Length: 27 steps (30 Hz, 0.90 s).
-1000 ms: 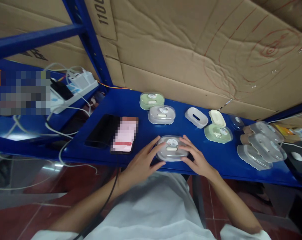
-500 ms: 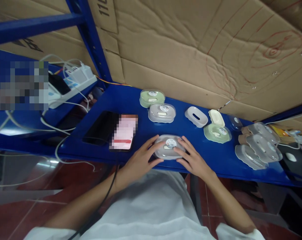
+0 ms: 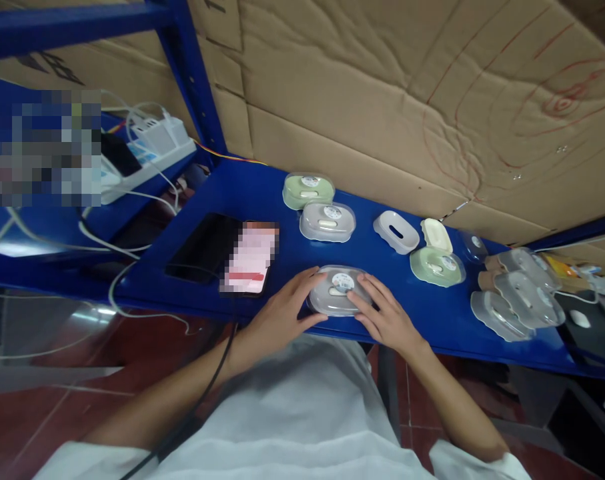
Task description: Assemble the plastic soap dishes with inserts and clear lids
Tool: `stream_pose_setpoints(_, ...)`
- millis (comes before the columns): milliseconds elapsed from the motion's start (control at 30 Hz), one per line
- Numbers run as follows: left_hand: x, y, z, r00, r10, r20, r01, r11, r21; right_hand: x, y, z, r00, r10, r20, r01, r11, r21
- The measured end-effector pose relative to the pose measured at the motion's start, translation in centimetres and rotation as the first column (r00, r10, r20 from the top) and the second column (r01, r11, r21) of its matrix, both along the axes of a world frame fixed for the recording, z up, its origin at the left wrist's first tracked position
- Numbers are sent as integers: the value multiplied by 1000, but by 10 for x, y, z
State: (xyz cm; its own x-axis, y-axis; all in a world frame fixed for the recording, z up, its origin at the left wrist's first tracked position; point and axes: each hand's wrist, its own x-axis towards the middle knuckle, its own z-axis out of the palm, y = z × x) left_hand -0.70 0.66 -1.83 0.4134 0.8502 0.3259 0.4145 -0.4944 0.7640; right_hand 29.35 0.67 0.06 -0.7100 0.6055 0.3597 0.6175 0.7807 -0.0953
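Note:
A grey soap box with a clear lid and a round sticker [image 3: 338, 289] lies near the front edge of the blue shelf [image 3: 262, 193]. My left hand [image 3: 281, 313] grips its left side, fingers curled round the rim. On its right side rests my right hand [image 3: 383, 315], fingers laid over the lid. Both hands hold this one box against the shelf.
Behind it lie a green box [image 3: 308, 189] and a grey box [image 3: 328, 221]. A white tray [image 3: 395, 232], a cream insert [image 3: 436, 235] and a green box [image 3: 437, 266] sit right, then several clear lids [image 3: 515, 300]. A phone [image 3: 251, 258] and dark tablet [image 3: 202, 248] lie left. Cardboard backs the shelf.
My hands have stayed on the same box, and the fingers have closed in a little over its lid. The view has shifted slightly.

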Motion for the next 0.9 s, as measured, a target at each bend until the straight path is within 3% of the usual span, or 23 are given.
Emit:
stream_pose_setpoints(200, 1, -1, 4, 999, 7, -31, -8, 1000, -16, -3, -1, 6, 998, 1, -62, -1, 1000, -8)
stream_pose_setpoints(400, 0, -1, 4, 998, 3, -59, -3, 1000, 8, -2, -1, 5, 1000, 7, -2, -7, 999, 53)
stream_pose_setpoints(900, -1, -1, -1, 1000, 18, -16, -18, 1000, 6, -10, 0, 5, 994, 90, -63, -91, 996, -14)
